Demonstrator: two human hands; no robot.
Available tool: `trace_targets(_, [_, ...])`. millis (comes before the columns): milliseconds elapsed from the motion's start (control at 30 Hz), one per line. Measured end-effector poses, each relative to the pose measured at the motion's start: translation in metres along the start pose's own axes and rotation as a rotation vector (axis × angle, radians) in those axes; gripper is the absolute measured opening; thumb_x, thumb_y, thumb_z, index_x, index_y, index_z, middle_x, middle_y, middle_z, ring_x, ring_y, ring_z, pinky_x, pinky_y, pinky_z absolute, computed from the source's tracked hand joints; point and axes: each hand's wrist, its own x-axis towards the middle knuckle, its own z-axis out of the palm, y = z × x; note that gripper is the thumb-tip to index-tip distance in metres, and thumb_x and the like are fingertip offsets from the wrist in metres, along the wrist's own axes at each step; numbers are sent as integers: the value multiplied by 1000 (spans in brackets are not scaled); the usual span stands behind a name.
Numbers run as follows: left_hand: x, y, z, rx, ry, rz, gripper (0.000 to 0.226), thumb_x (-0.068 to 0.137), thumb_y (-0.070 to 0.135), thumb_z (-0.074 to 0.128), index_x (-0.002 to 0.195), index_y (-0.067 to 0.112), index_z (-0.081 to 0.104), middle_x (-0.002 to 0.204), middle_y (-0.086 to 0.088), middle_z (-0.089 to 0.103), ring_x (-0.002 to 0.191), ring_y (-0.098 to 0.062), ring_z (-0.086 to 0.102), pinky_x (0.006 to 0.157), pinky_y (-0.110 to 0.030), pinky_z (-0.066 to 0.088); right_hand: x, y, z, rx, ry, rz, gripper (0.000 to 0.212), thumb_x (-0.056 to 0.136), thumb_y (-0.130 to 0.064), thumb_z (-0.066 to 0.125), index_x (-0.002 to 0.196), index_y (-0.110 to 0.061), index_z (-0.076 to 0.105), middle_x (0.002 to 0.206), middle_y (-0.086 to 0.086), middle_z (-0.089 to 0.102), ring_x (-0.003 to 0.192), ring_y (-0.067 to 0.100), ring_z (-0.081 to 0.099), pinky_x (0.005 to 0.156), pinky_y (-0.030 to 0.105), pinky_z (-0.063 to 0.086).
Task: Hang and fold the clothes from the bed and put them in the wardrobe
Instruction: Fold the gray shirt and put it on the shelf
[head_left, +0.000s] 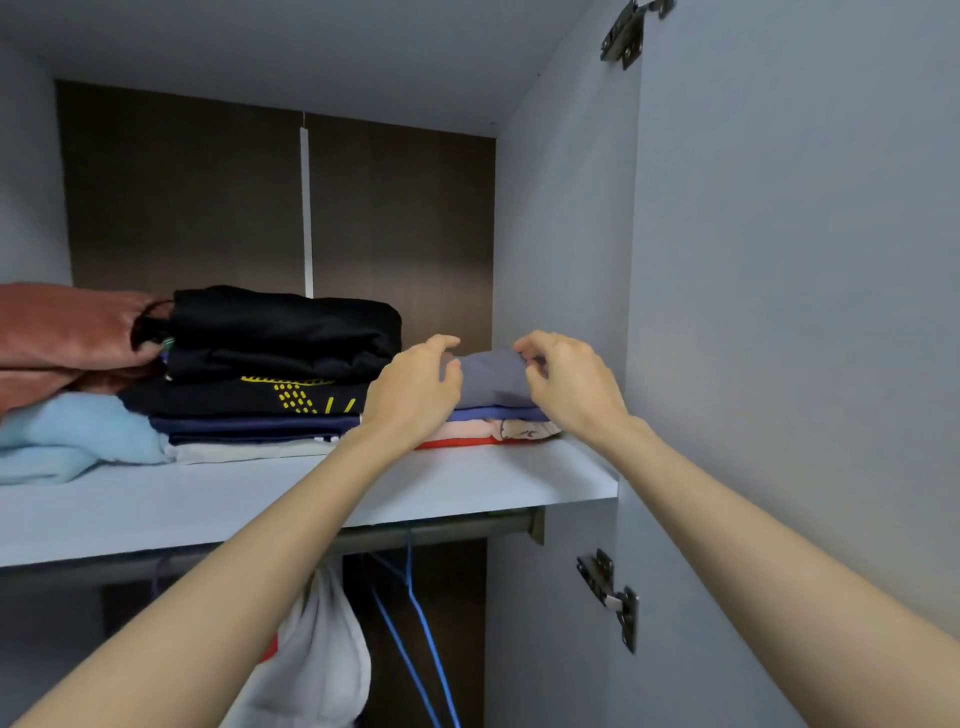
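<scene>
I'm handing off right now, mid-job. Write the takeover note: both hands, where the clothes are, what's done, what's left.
Left hand: curled at the left end of the grey folded garment, thumb against it; grip unclear.
Right hand: pinches the garment's right top edge.
The garment lies on the small folded stack at the right of the wardrobe shelf, black stack to its left.
Done: this piece folded and shelved; a white garment hangs from the rail below.
Left: release, withdraw; the bed is out of view, so what remains is unknown.
</scene>
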Motion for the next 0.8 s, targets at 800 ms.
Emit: trace_targets(800, [-249,62,-137,-378,-246,238,42,98,30,44,140,24,43,137,5,51,114,-12,53,99,-38,44,-283,-150,-155,154,109,306,28,90,-13,50,114,-22,62,101,-12,64,79,12,57,77,31,49])
